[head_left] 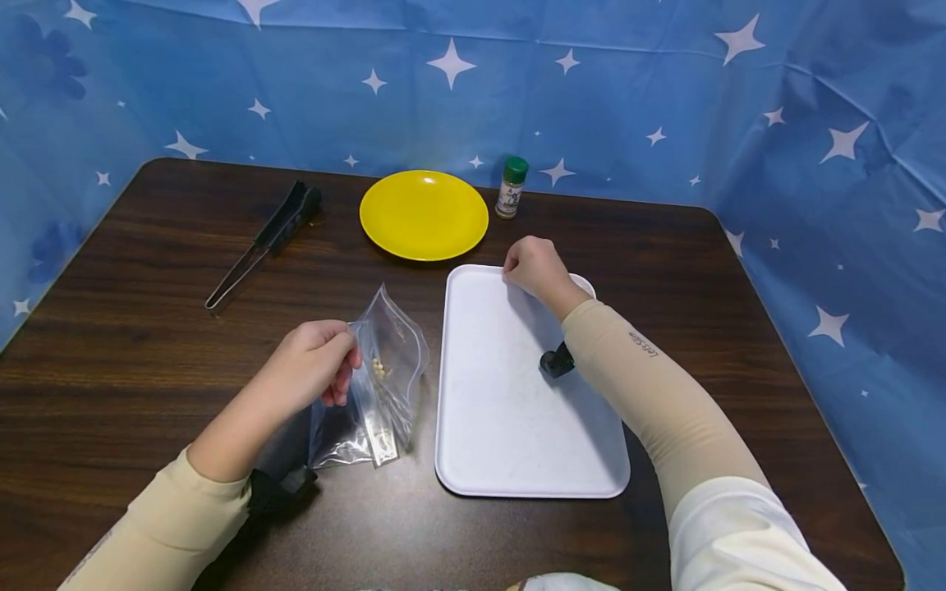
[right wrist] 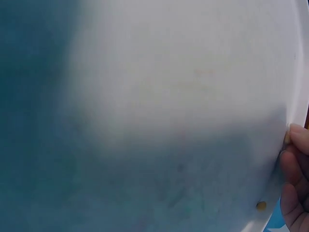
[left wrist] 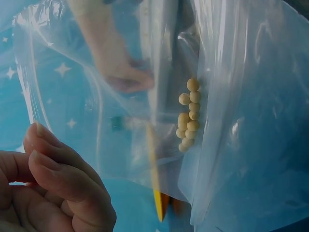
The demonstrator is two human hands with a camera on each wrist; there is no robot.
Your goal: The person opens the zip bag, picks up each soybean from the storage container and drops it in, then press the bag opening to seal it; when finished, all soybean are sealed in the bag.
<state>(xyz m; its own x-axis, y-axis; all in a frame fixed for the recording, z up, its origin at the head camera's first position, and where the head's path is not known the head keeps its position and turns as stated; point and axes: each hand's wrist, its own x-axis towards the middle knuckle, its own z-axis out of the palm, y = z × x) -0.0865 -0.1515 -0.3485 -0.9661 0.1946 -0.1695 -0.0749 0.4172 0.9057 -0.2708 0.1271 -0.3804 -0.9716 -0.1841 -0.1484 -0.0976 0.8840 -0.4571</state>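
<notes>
My left hand (head_left: 318, 365) pinches the top edge of a clear zip bag (head_left: 388, 373) and holds it upright on the table, left of the white tray (head_left: 510, 443). Several small yellow beans (left wrist: 188, 116) sit bunched inside the bag (left wrist: 241, 159), and my left fingers (left wrist: 63, 183) curl just beside the plastic. My right hand (head_left: 535, 267) rests at the tray's far edge with its fingers curled. In the right wrist view its fingertips (right wrist: 294, 169) seem to pinch one bean (right wrist: 287, 137) at the tray rim. Another loose bean (right wrist: 261, 205) lies on the tray (right wrist: 169, 96).
A yellow plate (head_left: 424, 215) stands beyond the tray, with a green-capped spice jar (head_left: 511, 187) to its right. Black tongs (head_left: 266, 242) lie at the back left of the dark wooden table (head_left: 111, 328). Blue star-print cloth (head_left: 813, 205) walls in the table's back and sides.
</notes>
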